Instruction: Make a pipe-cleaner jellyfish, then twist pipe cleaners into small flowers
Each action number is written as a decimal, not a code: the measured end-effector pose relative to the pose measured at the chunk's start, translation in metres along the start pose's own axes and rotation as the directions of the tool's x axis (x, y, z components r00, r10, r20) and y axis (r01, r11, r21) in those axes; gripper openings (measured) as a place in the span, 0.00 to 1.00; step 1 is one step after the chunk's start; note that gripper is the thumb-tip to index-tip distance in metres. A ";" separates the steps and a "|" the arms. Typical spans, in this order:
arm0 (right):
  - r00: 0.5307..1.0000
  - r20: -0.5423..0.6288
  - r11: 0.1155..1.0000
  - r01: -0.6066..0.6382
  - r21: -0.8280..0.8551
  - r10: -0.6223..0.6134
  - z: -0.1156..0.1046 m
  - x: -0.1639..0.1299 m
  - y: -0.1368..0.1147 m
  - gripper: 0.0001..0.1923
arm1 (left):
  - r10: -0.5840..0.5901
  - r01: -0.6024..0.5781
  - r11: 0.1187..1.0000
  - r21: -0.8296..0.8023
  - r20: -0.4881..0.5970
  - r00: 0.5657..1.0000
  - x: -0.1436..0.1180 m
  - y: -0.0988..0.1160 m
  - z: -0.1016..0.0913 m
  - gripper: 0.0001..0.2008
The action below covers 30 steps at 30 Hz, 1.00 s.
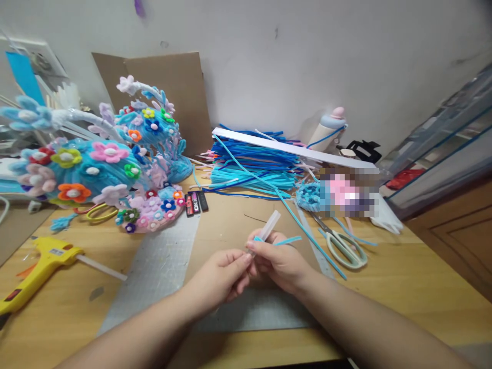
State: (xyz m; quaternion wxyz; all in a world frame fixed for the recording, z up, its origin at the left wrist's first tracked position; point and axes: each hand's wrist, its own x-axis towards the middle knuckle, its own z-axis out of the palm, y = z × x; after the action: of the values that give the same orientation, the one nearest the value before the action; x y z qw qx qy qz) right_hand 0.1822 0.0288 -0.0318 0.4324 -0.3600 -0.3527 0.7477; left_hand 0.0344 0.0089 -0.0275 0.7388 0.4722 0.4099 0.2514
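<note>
My right hand (282, 261) is closed around a translucent white glue stick (270, 225), which points up and away between thumb and fingers. A short light-blue pipe cleaner (289, 240) lies across the same hand, one end sticking out to the right. Fingertips touching the right hand's, my left hand (225, 271) pinches at the near end of the stick; what sits in that pinch is hidden. Below both hands lie a brown cardboard sheet (215, 225) and a grey cutting mat (154, 271).
A yellow glue gun (42, 266) lies at left, near flower-covered blue pipe-cleaner baskets (92, 169). Behind the hands is a pile of blue pipe cleaners (253, 177) under a white strip (292, 146). Scissors (346, 249) and a loose long pipe cleaner (311, 236) lie right. A bottle (326, 133) stands behind.
</note>
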 end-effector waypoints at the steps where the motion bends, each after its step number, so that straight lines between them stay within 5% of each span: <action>1: 1.000 -0.018 1.000 0.003 0.003 -0.003 -0.001 0.000 -0.002 0.13 | -0.008 0.008 1.000 -0.007 0.001 1.000 0.000 0.001 0.000 0.19; 9: 0.995 -0.096 1.000 0.007 -0.029 -0.010 -0.001 0.005 -0.003 0.15 | -0.042 0.042 0.999 -0.032 -0.013 0.999 -0.004 0.011 -0.001 0.19; 13: 0.934 -0.270 0.971 0.216 -0.102 -0.236 -0.034 0.020 -0.039 0.20 | -0.096 0.096 0.995 -0.010 -0.031 0.995 -0.005 0.010 -0.004 0.17; 16: 0.898 -0.283 0.940 0.301 -0.160 -0.336 -0.066 0.028 -0.071 0.23 | -0.066 0.087 0.977 0.193 -0.112 0.991 -0.005 0.008 -0.008 0.16; 18: 0.909 -0.246 0.932 0.282 -0.229 -0.336 -0.075 0.030 -0.076 0.19 | 0.071 0.041 0.884 0.465 -0.221 0.973 -0.003 0.008 -0.013 0.16; 21: 0.938 -0.166 0.899 0.225 -0.376 -0.304 -0.065 0.029 -0.055 0.12 | 0.283 0.071 0.606 0.792 -0.299 0.911 0.001 0.008 -0.024 0.14; 26: 0.952 -0.007 0.699 0.218 -0.681 -0.305 -0.035 0.024 -0.025 0.07 | 0.314 0.182 0.289 0.940 -0.272 0.910 0.009 0.001 -0.039 0.15; 30: 0.878 -0.036 0.525 0.252 -0.813 -0.477 -0.055 0.017 -0.060 0.06 | 0.381 0.179 0.119 0.977 -0.211 0.900 0.009 -0.004 -0.038 0.19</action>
State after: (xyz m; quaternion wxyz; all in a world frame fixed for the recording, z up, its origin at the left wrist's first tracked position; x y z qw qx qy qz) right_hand 0.2458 0.0785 -0.0120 0.4186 -0.5222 -0.6536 0.3535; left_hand 0.0068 0.0326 -0.0432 0.1135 0.8019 0.5833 0.0619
